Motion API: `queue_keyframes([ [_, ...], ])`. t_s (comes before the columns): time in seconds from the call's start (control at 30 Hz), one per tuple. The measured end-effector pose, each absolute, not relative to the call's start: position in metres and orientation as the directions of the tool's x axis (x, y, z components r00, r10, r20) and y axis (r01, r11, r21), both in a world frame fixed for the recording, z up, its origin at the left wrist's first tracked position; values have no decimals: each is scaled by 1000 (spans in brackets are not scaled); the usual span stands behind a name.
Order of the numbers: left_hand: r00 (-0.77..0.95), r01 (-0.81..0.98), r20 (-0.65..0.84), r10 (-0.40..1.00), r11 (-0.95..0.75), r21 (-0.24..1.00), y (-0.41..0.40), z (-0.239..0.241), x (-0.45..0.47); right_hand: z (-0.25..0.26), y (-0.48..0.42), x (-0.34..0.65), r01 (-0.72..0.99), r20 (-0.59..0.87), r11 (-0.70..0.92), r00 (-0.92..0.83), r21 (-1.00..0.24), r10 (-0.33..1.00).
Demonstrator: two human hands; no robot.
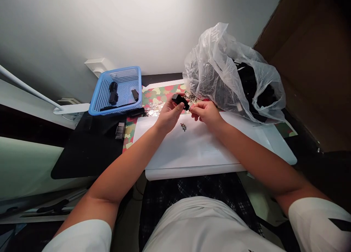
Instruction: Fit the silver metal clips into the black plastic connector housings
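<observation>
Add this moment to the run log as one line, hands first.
Left hand: holds black plastic part | Right hand: fingertips at its end | Near: metal bits on white sheet; blue basket; plastic bag

mesh basket [100,98] back left, plastic bag [216,69] back right, metal parts [154,108] on a mat [164,91] between them, sheet [192,149] in front

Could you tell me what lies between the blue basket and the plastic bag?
In the head view, small metal parts lie on a camouflage-patterned mat.

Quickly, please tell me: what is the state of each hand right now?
Left hand: closed, holding a black part.
Right hand: fingers pinched at its end; anything held is too small to tell.
</observation>
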State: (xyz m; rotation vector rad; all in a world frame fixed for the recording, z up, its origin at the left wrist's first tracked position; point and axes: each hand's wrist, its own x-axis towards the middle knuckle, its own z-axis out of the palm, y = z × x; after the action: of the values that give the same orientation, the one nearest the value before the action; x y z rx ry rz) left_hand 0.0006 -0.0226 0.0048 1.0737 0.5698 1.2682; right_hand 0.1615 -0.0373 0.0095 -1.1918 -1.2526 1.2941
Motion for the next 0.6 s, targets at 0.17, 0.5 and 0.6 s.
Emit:
queue_keyframes([
  [0.17,312,-406,294,904,-153,901,-15,-4,-5,9,-38,160,-3,20,20,-60,-1000,998],
  [0.5,367,-326,368,854,-252,911,-20,-4,0,-1,-34,161,25,40,41,-54,-999,998],
  [0.6,361,-315,383,850,-275,908,-20,-3,0,0,-32,163,10,17,18,-67,-1000,998],
])
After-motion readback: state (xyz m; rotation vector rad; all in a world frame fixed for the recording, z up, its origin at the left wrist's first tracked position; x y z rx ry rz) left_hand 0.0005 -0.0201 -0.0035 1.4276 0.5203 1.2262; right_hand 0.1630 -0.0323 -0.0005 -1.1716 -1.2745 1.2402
